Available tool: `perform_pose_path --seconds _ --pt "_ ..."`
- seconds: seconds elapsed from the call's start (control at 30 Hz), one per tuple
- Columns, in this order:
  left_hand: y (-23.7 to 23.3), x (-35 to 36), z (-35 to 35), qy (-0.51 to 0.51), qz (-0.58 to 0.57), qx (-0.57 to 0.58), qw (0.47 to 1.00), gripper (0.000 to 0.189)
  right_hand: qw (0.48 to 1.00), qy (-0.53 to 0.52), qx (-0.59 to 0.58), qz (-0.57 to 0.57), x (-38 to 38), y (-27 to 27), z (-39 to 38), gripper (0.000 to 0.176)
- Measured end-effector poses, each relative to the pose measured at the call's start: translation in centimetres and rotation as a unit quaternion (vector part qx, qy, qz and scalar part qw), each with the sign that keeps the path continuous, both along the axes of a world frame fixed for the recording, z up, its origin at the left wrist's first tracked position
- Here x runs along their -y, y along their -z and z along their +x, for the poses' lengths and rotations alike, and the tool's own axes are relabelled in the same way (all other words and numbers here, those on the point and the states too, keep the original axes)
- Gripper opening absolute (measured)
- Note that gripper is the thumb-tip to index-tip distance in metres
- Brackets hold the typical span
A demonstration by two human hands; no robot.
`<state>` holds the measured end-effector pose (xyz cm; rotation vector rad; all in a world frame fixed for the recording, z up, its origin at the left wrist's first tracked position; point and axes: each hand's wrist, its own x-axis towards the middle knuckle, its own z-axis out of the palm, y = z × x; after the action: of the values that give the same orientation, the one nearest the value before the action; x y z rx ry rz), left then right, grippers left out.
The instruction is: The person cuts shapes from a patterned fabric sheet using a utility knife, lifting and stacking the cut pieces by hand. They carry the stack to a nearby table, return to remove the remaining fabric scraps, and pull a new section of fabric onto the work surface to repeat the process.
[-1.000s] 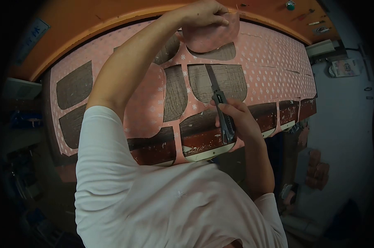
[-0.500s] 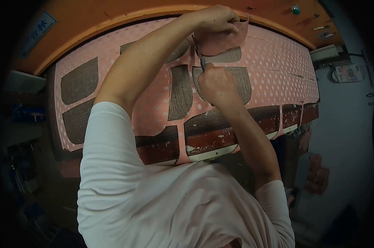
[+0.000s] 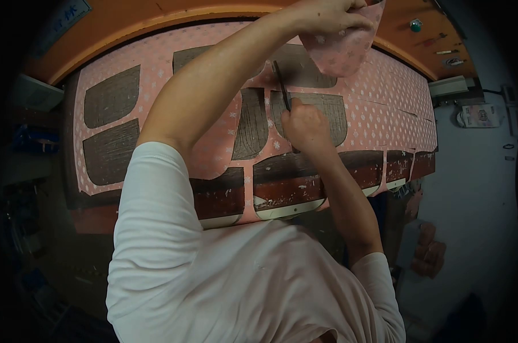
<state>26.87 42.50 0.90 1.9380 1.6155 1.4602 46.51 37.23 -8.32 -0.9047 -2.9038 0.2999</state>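
Pink patterned fabric [image 3: 156,68] lies spread over a dark table, with several rounded openings cut through it. My left hand [image 3: 327,15], at the top, pinches a loose pink fabric piece [image 3: 342,51], which hangs raised over the far edge. My right hand [image 3: 307,127] is closed around a knife-like dark tool [image 3: 281,80], probably scissors, whose blade points away over the cut fabric. Another large pink piece [image 3: 210,148] lies under my left forearm.
An orange panel [image 3: 139,12] borders the table's far side, with a green-topped item [image 3: 415,25] and small tools at its right. A light box [image 3: 449,86] sits at the right corner. Reddish bundles [image 3: 428,251] are at the lower right.
My left hand has moved up and right, lifting the fabric piece off the sheet and uncovering more of an opening. My right hand has shifted slightly nearer, with the tool's blade more exposed.
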Motion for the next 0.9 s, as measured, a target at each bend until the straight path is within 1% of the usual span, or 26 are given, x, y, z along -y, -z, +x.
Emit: perform_pose_path --seconds 0.03,0.13,0.2,0.23,0.27,0.3,0.37,0.47,0.5,0.6,0.7,0.73,0.8,0.83,0.87,0.9 --pt "-1.0 1.8 0.4 -0.004 0.0 0.048 0.999 0.029 1.0 0.0 0.001 -0.018 -0.6 0.0 0.8 0.03" --pt "-3.1 10.0 1.3 -0.033 -0.029 0.219 0.975 0.03 0.996 -0.008 -0.081 -0.047 -1.9 -0.7 3.7 0.026" --pt "-2.0 16.2 1.4 -0.089 -0.062 0.318 0.942 0.032 0.976 0.043 -0.089 -0.195 -3.2 -1.2 6.1 0.029" --pt "-0.6 19.3 1.4 -0.134 -0.091 0.338 0.927 0.033 0.953 0.072 -0.106 -0.274 -3.3 -1.7 7.4 0.028" --pt "1.7 22.1 1.4 -0.194 -0.134 0.32 0.918 0.037 0.923 0.102 -0.12 -0.352 -3.4 -2.1 8.8 0.027" --pt "4.3 24.7 1.4 -0.254 -0.176 0.301 0.902 0.041 0.911 0.103 -0.136 -0.376 -3.8 -1.9 10.2 0.025" --pt "8.9 28.9 1.8 -0.372 -0.298 0.188 0.859 0.041 0.884 0.103 -0.164 -0.425 -4.4 -1.1 12.8 0.021" --pt "10.3 30.4 3.4 -0.461 -0.244 0.104 0.847 0.046 0.856 0.099 -0.183 -0.473 -4.6 -0.6 15.8 0.022" --pt "10.8 30.1 3.6 -0.497 -0.247 0.012 0.832 0.049 0.857 0.08 -0.2 -0.469 -5.3 0.6 17.0 0.025" --pt "11.3 29.1 4.7 -0.544 -0.244 -0.044 0.802 0.048 0.84 0.071 -0.186 -0.505 -5.5 0.2 19.5 0.026" --pt "12.3 28.8 5.1 -0.567 -0.21 -0.121 0.787 0.048 0.835 0.071 -0.211 -0.503 -6.1 -0.1 22.3 0.025" --pt "12.5 28.8 5.0 -0.568 -0.208 -0.126 0.786 0.047 0.838 0.085 -0.229 -0.488 -6.2 -0.5 23.3 0.02" --pt "11.7 27.8 5.7 -0.589 -0.185 -0.293 0.73 0.048 0.86 0.043 -0.231 -0.453 -8.3 1.0 26.4 0.017" --pt "11.5 27.3 6.2 -0.598 -0.155 -0.353 0.703 0.042 0.835 0.084 -0.25 -0.482 -7.7 -1.0 27.4 0.016" --pt "11.2 26.1 6.8 -0.605 -0.12 -0.41 0.672 0.037 0.825 0.09 -0.265 -0.49 -8.2 -1.1 28.9 0.015" --pt "10.6 23.8 7.8 -0.562 -0.114 -0.384 0.723 0.032 0.816 0.095 -0.278 -0.499 -8.7 -0.9 30.4 0.015"
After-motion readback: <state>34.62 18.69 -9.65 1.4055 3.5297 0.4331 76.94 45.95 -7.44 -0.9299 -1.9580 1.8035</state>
